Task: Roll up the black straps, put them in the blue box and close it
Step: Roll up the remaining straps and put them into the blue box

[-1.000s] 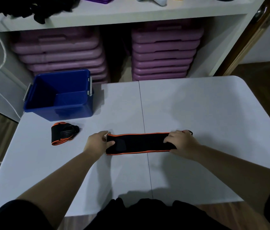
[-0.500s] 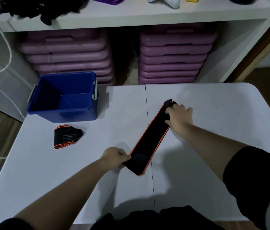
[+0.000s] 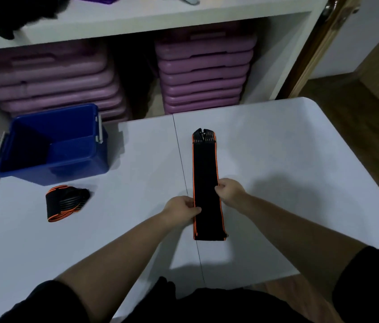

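Note:
A long black strap with orange edges lies flat on the white table, running straight away from me. My left hand pinches its left edge near the close end. My right hand pinches the right edge a little farther up. A second black and orange strap, rolled up, lies on the table's left side. Behind the roll stands the open blue box, which looks empty inside. No lid is in view.
Two stacks of purple cases fill the white shelf unit behind the table. Dark items lie on the shelf top at the left. A wooden door frame stands at the right, over wooden floor.
The strap has turned from lying crosswise, through a diagonal, to pointing straight away from me. My right hand came back from its far end to the near part, beside my left hand.

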